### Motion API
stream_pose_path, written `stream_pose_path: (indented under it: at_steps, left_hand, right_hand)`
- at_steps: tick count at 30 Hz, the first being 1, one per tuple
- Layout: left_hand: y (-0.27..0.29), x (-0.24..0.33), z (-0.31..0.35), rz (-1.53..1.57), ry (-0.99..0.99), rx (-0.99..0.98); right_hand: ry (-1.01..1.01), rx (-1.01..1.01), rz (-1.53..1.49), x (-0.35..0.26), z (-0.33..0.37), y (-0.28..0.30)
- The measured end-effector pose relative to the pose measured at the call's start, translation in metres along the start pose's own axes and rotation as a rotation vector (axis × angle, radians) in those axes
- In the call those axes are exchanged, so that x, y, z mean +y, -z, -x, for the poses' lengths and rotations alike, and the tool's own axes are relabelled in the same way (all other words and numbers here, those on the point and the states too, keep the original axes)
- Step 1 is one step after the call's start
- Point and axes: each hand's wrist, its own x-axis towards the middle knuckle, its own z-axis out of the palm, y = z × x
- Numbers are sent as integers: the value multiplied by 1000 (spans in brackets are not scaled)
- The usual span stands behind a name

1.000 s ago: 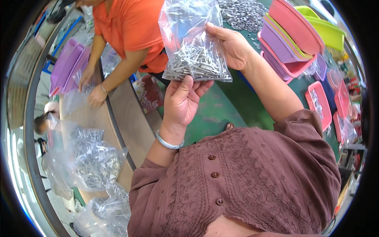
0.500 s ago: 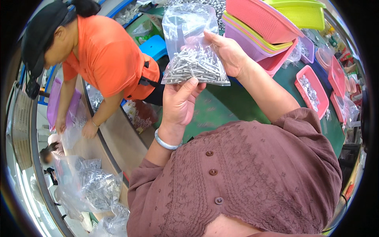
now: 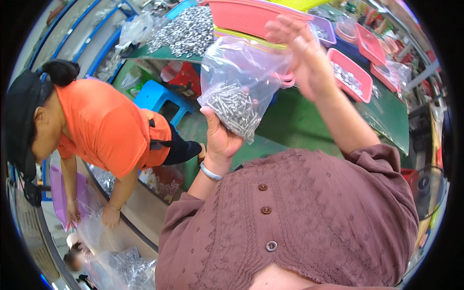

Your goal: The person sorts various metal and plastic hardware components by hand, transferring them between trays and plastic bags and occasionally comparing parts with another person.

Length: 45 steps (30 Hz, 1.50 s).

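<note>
A clear plastic bag [image 3: 241, 65] hangs in front of me, its lower part filled with a heap of small silvery metal rods [image 3: 233, 107] that look like screws or pins. My left hand [image 3: 222, 135], with a pale bangle on its wrist, is closed on the bag's lower left side, the thumb in front. Some of its fingers are hidden behind the bag. To the right and higher, my right hand [image 3: 309, 65] is lifted apart from the rods, fingers stretched out and slightly blurred. It overlaps the bag's upper right edge.
Stacked pink and yellow baskets [image 3: 261, 20] stand behind the bag. Left of them lies a pile of metal rings [image 3: 186, 31]. A pink tray [image 3: 365, 79] of small parts sits at right. A co-worker in orange [image 3: 104, 123] bends over a purple basket [image 3: 58, 193]; a blue stool [image 3: 162, 99] stands behind.
My right hand has let go of the bag and risen to the right. The bag has tilted in my left hand, its rods sliding together lower down. The view has shifted.
</note>
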Motion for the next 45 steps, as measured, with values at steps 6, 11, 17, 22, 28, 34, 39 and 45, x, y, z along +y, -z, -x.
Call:
stream_pose_path:
  at_steps: [6,11,17,22,28,34,39,45]
  left_hand:
    - [3,-14,8,-46,152,-129]
    - [5,-30,18,87,204,-26]
    - [15,-44,30,79,294,-91]
    - [6,-43,32,143,218,-43]
    - [20,-45,31,154,197,28]
    - [20,-48,27,175,230,36]
    - [24,-50,23,207,258,18]
    - [32,-48,25,178,261,89]
  right_hand:
    - [43,-807,1287,-68,0,-38]
    - [-181,-907,1448,-35,12,-41]
    - [-211,-837,1496,-12,33,-41]
    - [-187,-734,1299,-37,28,-23]
    - [-535,-371,817,-58,32,9]
    - [-496,-342,758,-62,34,11]
    - [-479,-354,820,-66,37,9]
    - [-288,-505,1037,-66,40,0]
